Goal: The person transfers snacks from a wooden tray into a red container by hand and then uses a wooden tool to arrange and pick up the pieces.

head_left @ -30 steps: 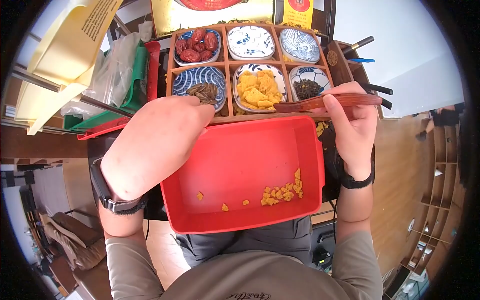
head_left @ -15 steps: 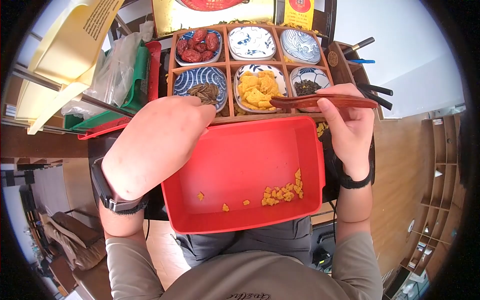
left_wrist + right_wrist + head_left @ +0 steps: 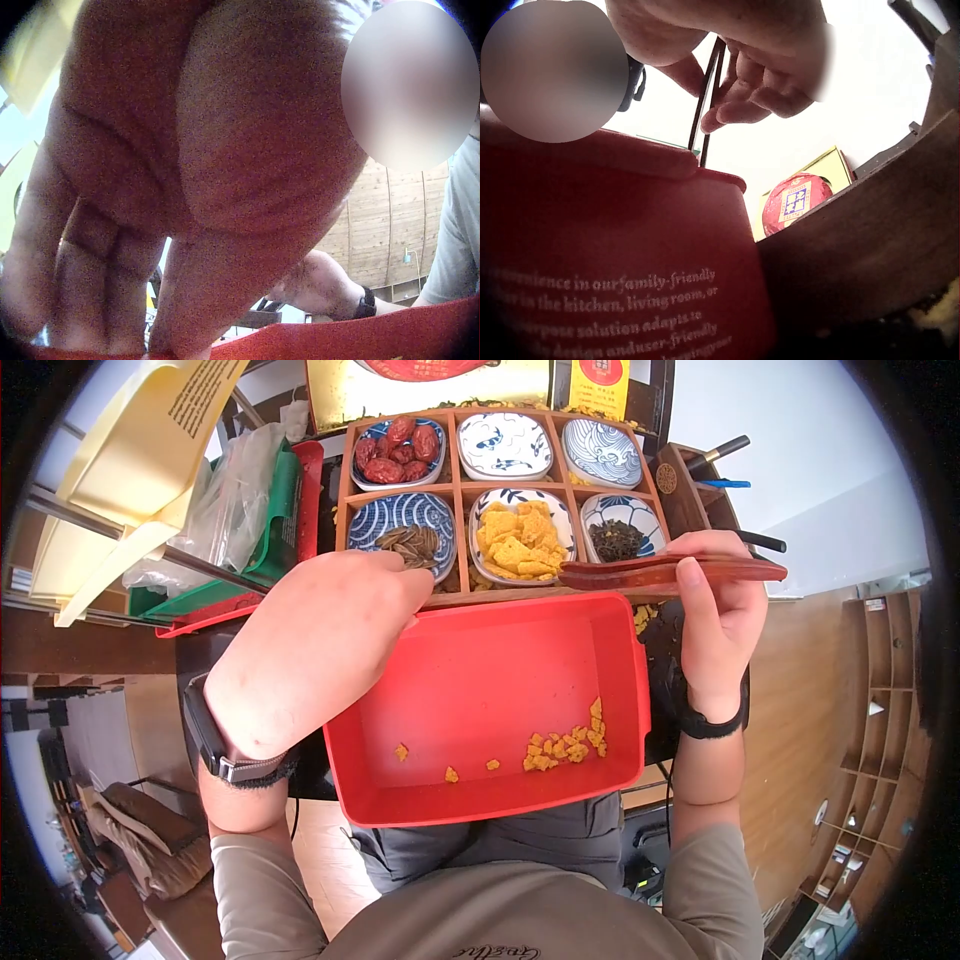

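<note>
My right hand (image 3: 722, 615) pinches reddish-brown wooden tongs (image 3: 670, 571) between thumb and fingers. Their tips point left, right by the bowl of yellow chunks (image 3: 523, 538). In the right wrist view the two arms of the tongs stand slightly apart above the red bin's rim. My left hand (image 3: 315, 645) grips the far left rim of the red bin (image 3: 470, 660), its fingertips partly hidden at the edge. Several small yellow pieces (image 3: 555, 748) lie on the bin floor, mostly in the near right corner. A bowl of dark tea leaves (image 3: 615, 541) sits just left of the right hand.
A wooden divided tray (image 3: 460, 510) also holds a bowl of red dates (image 3: 400, 452), a bowl of brown strips (image 3: 410, 543) and two patterned bowls. Left stand a green bin (image 3: 265, 545) and a metal rack. On the right, a wooden box (image 3: 690, 485) holds pens.
The right hand with the tongs shifted slightly left, then back to the right, so the tips have drawn away from the yellow chunks. The left hand and red bin stayed put.
</note>
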Action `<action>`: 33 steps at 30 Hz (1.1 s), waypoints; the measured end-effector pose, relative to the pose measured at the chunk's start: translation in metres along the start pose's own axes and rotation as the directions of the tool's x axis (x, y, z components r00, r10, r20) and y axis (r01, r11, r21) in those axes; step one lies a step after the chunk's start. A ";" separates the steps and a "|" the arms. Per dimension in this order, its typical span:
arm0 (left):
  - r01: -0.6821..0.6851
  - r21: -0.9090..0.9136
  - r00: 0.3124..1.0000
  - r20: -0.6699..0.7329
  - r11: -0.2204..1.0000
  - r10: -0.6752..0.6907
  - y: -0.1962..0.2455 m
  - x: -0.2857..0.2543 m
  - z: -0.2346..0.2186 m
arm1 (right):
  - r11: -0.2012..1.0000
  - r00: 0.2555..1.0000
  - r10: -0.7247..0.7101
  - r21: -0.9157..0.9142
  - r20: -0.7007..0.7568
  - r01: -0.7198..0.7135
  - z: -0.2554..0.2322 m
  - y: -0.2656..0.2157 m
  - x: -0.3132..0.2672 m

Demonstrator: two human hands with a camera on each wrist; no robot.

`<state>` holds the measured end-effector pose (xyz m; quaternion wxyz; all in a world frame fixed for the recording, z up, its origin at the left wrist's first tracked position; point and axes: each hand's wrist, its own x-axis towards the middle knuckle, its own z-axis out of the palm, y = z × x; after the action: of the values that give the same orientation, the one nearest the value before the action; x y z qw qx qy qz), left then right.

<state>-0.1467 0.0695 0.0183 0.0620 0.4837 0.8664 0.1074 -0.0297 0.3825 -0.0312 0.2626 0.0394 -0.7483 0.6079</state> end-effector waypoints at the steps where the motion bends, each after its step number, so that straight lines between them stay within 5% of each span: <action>1: 0.001 -0.001 1.000 -0.001 1.000 -0.001 0.000 0.000 0.000 | 1.000 1.000 0.000 0.001 0.015 0.000 0.000 0.000 0.000; 13: -0.023 -0.008 1.000 -0.017 1.000 0.023 -0.003 -0.001 0.001 | 0.998 0.912 -0.054 0.001 0.406 0.059 -0.010 -0.016 0.002; 17: -0.029 -0.003 0.999 -0.042 1.000 0.029 -0.003 -0.003 0.004 | 0.993 0.952 0.036 -0.119 0.303 0.000 -0.001 -0.034 -0.005; 24: -0.057 0.020 0.992 -0.114 0.998 0.059 -0.004 -0.006 0.008 | 0.907 0.882 0.410 0.001 0.233 -0.421 -0.006 -0.069 -0.030; 28: -0.031 0.042 0.992 -0.119 0.999 0.036 0.000 -0.008 0.004 | 0.849 0.776 0.527 -0.259 0.346 -0.461 -0.019 -0.080 -0.057; 33: 0.117 0.118 0.991 -0.072 0.986 -0.109 0.007 -0.012 0.002 | 0.810 0.770 0.572 -0.344 0.282 -0.475 -0.017 -0.085 -0.084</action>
<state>-0.1339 0.0629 0.0179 0.0100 0.4330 0.8989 0.0662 0.0804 0.3550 0.0091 -0.0629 -0.0916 -0.8358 0.5377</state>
